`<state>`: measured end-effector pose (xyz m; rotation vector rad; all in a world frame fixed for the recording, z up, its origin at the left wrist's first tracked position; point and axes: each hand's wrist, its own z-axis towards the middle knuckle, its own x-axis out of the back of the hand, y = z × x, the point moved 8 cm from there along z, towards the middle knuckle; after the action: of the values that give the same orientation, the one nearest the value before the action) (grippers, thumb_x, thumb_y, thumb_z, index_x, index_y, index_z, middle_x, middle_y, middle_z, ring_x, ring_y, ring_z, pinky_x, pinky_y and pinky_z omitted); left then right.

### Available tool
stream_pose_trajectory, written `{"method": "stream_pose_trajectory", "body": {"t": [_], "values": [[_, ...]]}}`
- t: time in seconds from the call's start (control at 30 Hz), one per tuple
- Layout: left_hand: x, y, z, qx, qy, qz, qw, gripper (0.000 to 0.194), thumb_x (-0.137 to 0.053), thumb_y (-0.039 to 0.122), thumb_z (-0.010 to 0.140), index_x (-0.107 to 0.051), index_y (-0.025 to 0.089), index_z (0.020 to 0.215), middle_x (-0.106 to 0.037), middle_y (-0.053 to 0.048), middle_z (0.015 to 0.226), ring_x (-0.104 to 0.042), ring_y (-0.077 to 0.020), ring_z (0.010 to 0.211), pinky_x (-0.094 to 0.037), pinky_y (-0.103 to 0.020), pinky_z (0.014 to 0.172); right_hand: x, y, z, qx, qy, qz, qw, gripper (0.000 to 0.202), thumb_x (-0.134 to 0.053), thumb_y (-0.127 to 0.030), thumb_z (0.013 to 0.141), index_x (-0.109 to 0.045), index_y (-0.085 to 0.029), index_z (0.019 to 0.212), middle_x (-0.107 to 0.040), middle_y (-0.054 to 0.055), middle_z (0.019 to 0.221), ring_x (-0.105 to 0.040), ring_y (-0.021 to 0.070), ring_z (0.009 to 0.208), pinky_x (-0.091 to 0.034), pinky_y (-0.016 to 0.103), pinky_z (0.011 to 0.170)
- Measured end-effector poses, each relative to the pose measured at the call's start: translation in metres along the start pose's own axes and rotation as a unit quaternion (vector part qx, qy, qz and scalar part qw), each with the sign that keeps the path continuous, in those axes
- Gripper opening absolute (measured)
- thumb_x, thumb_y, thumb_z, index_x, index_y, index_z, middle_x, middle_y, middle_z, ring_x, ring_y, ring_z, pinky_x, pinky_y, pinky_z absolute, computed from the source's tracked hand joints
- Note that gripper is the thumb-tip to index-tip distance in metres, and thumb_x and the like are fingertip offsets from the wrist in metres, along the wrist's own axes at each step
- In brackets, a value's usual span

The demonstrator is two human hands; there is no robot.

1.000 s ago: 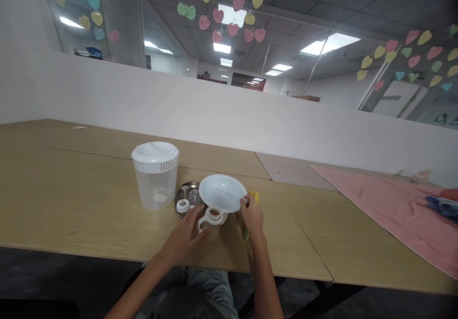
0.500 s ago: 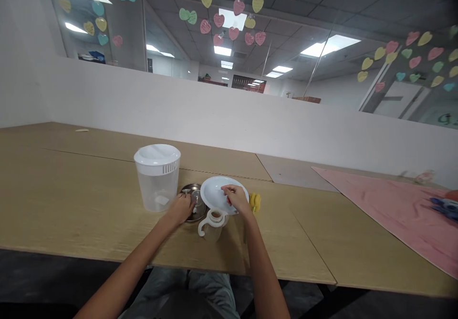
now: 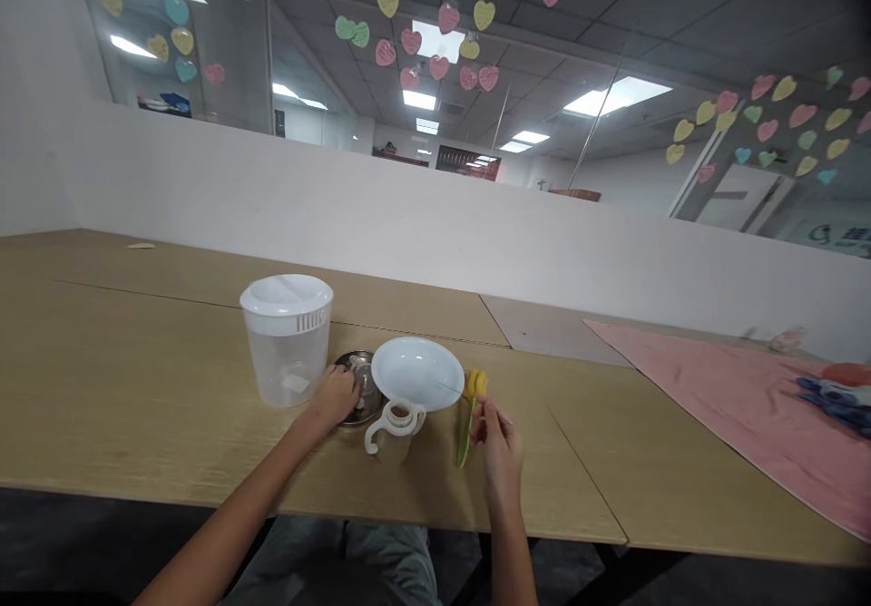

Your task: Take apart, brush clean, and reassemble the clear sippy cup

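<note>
rod [image 3: 453, 390], thin and straight, is slanting over the shallow white bowl [image 3: 412, 366], whose inside is showing now that the right hand [image 3: 500, 447], pinching the rod, is hovering rightward, while the left hand [image 3: 333, 397], grip unclear, is reaching into a round metal tray [image 3: 357, 423]

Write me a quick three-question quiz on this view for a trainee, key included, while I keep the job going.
1. Multiple choice: which of these is the left hand over?
A) the pink cloth
B) the metal tray
C) the tall bucket
2. Fill in: the ____ hand holds a thin rod whose far end shows over the white bowl.
3. True or false: the white-rimmed container stands on the person's side of the white bowl.

Key: 1. B. 2. Right, the right hand. 3. True.
</note>
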<state>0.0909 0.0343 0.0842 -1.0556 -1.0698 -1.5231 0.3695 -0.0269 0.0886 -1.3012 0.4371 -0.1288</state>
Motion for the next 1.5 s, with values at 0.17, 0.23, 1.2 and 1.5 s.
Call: {"method": "stream_pose_trajectory", "body": {"t": [0.17, 0.23, 1.2, 1.5], "values": [[0.015, -0.002, 0.0, 0.016, 0.043, -0.049, 0.998, 0.029, -0.04, 0.018, 0.087, -0.062, 0.005, 0.099, -0.063, -0.02, 0.104, -0.056, -0.027, 0.102, -0.041, -0.037, 0.091, 0.017, -0.013, -0.007, 0.02, 0.042, 0.018, 0.999, 0.048, -0.063, -0.054, 0.069, -0.064, -0.009, 0.086, -0.053, 0.0, 0.063, -0.042, 0.0075, 0.048, -0.035, 0.02, 0.042], [0.022, 0.0, -0.001, 0.017, 0.06, -0.074, 0.995, 0.03, -0.039, 0.019, 0.088, -0.06, 0.007, 0.105, -0.062, -0.017, 0.109, -0.056, -0.0248, 0.103, -0.042, -0.035, 0.091, 0.02, -0.016, -0.006, 0.026, 0.048, 0.014, 0.998, 0.049, -0.062, -0.054, 0.069, -0.064, -0.009, 0.088, -0.054, 0.0, 0.065, -0.043, 0.0075, 0.048, -0.035, 0.021, 0.042], [0.05, 0.061, -0.02, -0.215, 0.141, -0.169, 0.951, 0.047, -0.028, 0.012, 0.092, -0.033, 0.014, 0.138, -0.035, -0.011, 0.143, -0.032, -0.0205, 0.132, -0.032, -0.036, 0.109, -0.05, -0.062, -0.064, 0.194, -0.159, -0.107, 0.962, 0.037, -0.038, -0.042, 0.092, -0.064, -0.016, 0.098, -0.058, 0.004, 0.073, -0.052, 0.0114, 0.06, -0.044, 0.021, 0.053], [0.044, 0.066, -0.024, -0.228, 0.129, -0.167, 0.951, 0.051, -0.034, 0.01, 0.089, -0.031, 0.014, 0.14, -0.032, -0.011, 0.145, -0.034, -0.0205, 0.132, -0.034, -0.035, 0.108, -0.048, -0.063, -0.064, 0.196, -0.164, -0.114, 0.96, 0.037, -0.038, -0.043, 0.092, -0.064, -0.016, 0.098, -0.061, 0.006, 0.08, -0.053, 0.0116, 0.063, -0.045, 0.021, 0.053]]}}
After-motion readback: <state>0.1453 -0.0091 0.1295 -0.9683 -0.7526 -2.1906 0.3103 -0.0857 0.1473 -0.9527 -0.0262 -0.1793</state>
